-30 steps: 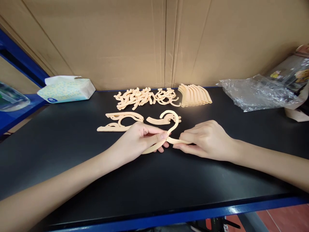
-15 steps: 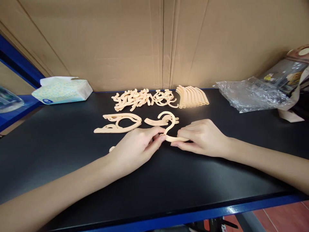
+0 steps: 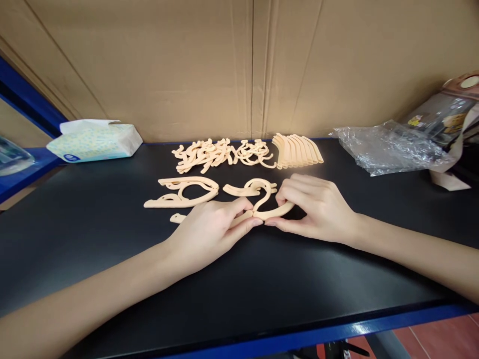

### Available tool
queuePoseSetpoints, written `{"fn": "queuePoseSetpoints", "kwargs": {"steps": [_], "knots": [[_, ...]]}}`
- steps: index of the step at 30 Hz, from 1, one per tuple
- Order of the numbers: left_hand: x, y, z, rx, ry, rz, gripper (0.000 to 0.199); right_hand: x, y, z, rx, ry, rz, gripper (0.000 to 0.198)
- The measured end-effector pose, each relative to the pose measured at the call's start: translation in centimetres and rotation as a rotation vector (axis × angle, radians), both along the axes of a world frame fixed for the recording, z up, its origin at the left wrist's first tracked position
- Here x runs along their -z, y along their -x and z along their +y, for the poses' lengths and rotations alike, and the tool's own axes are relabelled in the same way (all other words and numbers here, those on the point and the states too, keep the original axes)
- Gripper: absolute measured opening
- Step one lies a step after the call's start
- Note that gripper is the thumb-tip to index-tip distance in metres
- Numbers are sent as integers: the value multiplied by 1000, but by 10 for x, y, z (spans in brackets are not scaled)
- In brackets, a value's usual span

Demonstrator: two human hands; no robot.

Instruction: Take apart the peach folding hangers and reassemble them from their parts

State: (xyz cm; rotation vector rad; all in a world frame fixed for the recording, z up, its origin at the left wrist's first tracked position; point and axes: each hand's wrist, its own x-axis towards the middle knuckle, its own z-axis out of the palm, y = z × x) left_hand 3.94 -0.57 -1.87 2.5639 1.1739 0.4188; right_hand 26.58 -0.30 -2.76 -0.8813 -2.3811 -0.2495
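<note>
Black table top (image 3: 112, 259), blue front edge, cardboard wall (image 3: 187, 65) behind. Item held: one pale wooden hanger (image 3: 264, 204), hook part curling up and away from the person, its two arms lying low on the table at centre, between both hands. Left hand (image 3: 209, 232): palm down over the hanger's left arm, thumb and forefinger pinching that arm close to the hook's base; the far tip of that arm shows on the table just left of the hand. Right hand (image 3: 314, 209): fingers curled together over the right arm of the hanger, thumb beneath, gripping it beside the hook's base; the fingertips of the two hands nearly meet. Just behind the hands, flat on the table: an assembled hanger (image 3: 183, 192) to the left and a loose curved piece (image 3: 245, 188) beside the held hook. Farther back, against the wall: a jumbled heap of hook pieces (image 3: 220, 152) and, touching its right end, a neat fanned row of arm pieces (image 3: 297, 149). Far left: tissue pack (image 3: 93, 141). Far right: crumpled clear plastic bag (image 3: 389, 147), well apart from the hands.
</note>
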Motion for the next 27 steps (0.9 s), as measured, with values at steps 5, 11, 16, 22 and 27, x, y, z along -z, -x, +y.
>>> {"fn": "queuePoseSetpoints", "kwargs": {"steps": [5, 11, 16, 22, 27], "knots": [[-1, -1, -1, -10, -24, -11, 28, -2, 0, 1, -26, -117, 7, 28], [0, 0, -1, -17, -81, -22, 27, -4, 2, -1, 10, -143, -1, 26], [2, 1, 0, -6, -157, -30, 25, -7, 3, -3, 25, -115, -1, 27], [0, 2, -2, 20, -241, -62, 22, -6, 3, -3, 14, -125, 23, 28], [1, 1, -2, 47, -264, -59, 22, -3, 3, -3, -3, -106, 28, 32]]}}
